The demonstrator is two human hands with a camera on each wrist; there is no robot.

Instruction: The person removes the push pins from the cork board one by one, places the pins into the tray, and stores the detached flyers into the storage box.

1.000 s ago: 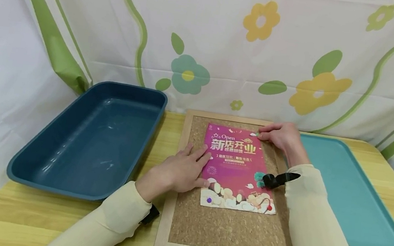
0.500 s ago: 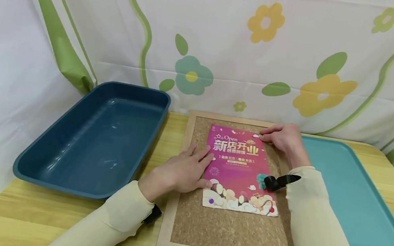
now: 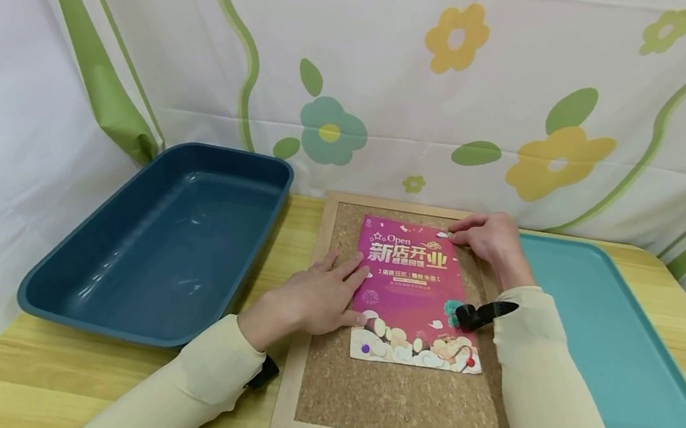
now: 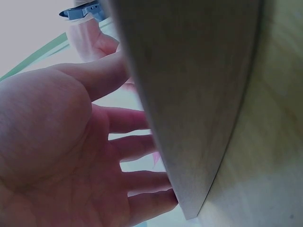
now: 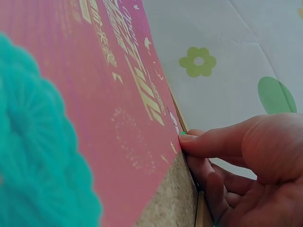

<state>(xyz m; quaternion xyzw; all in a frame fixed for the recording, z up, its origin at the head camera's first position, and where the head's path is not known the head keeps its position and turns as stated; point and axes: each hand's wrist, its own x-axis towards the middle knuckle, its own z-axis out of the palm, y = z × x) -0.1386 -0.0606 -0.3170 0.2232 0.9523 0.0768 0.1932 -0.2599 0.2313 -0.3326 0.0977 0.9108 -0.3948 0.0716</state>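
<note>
A pink-purple poster [image 3: 411,289] with gold lettering lies on a wood-framed cork board [image 3: 385,402]. My left hand [image 3: 317,296] rests across the board's left frame, its spread fingertips on the poster's left edge. At the poster's top right corner, my right hand [image 3: 492,244] pinches a tiny green push pin [image 5: 182,133] between thumb and forefinger; most of the pin is hidden by the fingers. A purple push pin [image 3: 365,348] sits at the lower left corner and a red push pin [image 3: 470,362] at the lower right. In the left wrist view the left fingers reach over the frame [image 4: 189,104].
A deep dark blue basin [image 3: 148,248] stands left of the board on the wooden table [image 3: 26,375]. To the right lies a flat teal tray [image 3: 608,343], partly behind the right arm. A flowered white curtain [image 3: 397,72] hangs behind. A teal scalloped piece [image 5: 42,142] is close to the right wrist camera.
The head view shifts slightly. Both hands keep their places on the poster, and the green push pin shows less between the right fingertips than a second ago.
</note>
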